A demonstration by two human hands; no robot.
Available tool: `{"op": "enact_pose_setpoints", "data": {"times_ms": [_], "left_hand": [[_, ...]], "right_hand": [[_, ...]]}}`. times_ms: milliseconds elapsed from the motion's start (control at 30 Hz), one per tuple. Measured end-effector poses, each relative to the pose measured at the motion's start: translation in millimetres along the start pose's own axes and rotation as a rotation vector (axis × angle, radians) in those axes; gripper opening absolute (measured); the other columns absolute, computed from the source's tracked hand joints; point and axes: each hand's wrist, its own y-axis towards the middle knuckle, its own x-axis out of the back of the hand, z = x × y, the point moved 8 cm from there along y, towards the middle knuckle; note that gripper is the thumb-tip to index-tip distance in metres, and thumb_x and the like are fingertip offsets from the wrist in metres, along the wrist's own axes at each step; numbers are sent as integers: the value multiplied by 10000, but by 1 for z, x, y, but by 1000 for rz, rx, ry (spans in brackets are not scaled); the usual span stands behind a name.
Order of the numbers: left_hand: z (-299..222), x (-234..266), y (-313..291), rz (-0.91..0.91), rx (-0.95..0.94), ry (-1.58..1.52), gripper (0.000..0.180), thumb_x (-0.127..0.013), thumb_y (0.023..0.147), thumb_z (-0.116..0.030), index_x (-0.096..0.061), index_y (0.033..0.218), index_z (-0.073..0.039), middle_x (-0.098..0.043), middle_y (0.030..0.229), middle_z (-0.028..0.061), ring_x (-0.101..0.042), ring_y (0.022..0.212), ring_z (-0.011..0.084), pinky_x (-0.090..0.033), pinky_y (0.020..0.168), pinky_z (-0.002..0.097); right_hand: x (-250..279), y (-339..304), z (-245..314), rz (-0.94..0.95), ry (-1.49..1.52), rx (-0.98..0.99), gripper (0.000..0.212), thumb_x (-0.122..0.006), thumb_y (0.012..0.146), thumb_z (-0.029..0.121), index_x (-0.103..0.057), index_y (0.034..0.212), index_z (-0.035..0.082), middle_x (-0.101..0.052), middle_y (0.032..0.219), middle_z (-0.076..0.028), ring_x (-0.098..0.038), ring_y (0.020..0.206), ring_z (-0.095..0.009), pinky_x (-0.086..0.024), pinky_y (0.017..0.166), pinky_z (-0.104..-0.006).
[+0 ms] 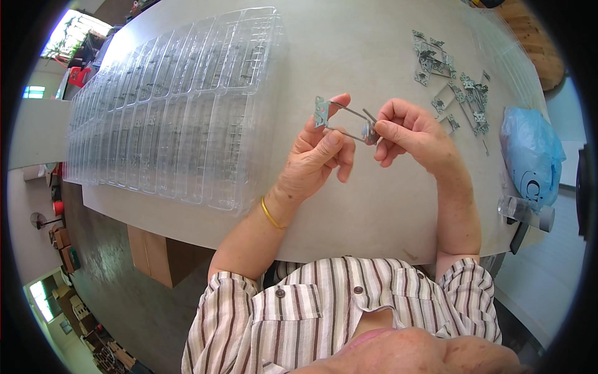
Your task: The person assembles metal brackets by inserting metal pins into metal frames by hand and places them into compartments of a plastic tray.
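Note:
Above the table, a small metal bracket assembly (321, 112) is held up between both hands. It has a flat punched plate at its left end, two thin parallel rods, and a rounded metal part at its right end. My left hand (317, 146) pinches it near the plate, thumb on the lower rod and index finger behind the upper one. The fingers of my right hand (408, 132) are closed on the rounded right end, which they partly cover. A short rod end sticks up beside the right fingertips.
Clear plastic trays (168, 106) with compartments are stacked at the left, metal parts showing inside. Loose metal brackets (461, 93) lie in a pile at the far right. A blue plastic bag (532, 153) and a clear bottle (526, 213) lie near the right edge. A cardboard box (156, 252) stands below the table.

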Motion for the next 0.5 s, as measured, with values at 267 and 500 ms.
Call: {"op": "enact_pose_setpoints", "data": {"times_ms": [267, 500], "left_hand": [[0, -6, 1, -272, -42, 326, 396, -447, 1086, -274, -564, 1361, -13, -618, 1166, 122, -635, 832, 189, -537, 824, 385], [4, -8, 0, -196, 128, 259, 400, -442, 1090, -281, -557, 1351, 0, -622, 944, 24, -572, 762, 116, -514, 711, 279]], "right_hand": [[5, -16, 24, -125, -240, 178, 62, -592, 998, 86, -619, 997, 30, -642, 810, -12, -587, 692, -68, -496, 617, -229], [-10, -26, 29, -169, -361, 299, 69, -591, 987, 73, -641, 995, 26, -598, 738, 16, -539, 650, -47, -436, 575, -228]]}}
